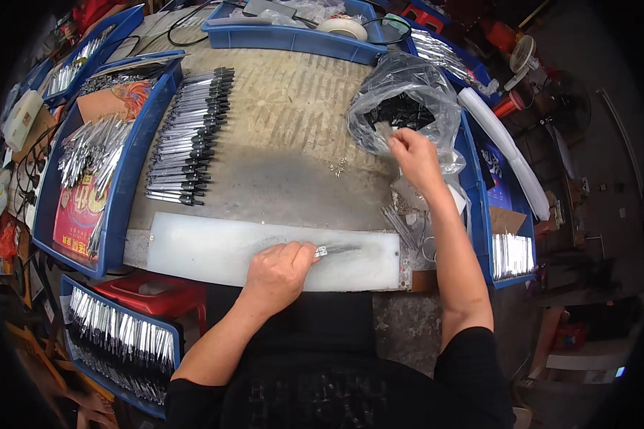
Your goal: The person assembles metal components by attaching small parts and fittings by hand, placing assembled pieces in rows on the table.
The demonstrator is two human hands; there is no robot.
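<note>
My left hand (283,270) is closed, its knuckles up, over a white board (193,247) at the table's near edge. A small shiny metal piece (321,251) sticks out between its thumb and forefinger; the rest is hidden in the fist. My right hand (416,159) reaches to the mouth of a clear plastic bag (379,86) with small black parts (402,112) inside. Its fingers are pinched together, and I cannot make out what is between them. A long row of silver pens with dark ends (186,136) lies on the table to the left.
Blue trays (144,136) of loose silver pen parts stand at the left; another blue tray (293,39) is at the back. Small metal bits (338,167) lie mid-table. A filled blue crate (122,343) and a red stool (154,294) sit below the left edge.
</note>
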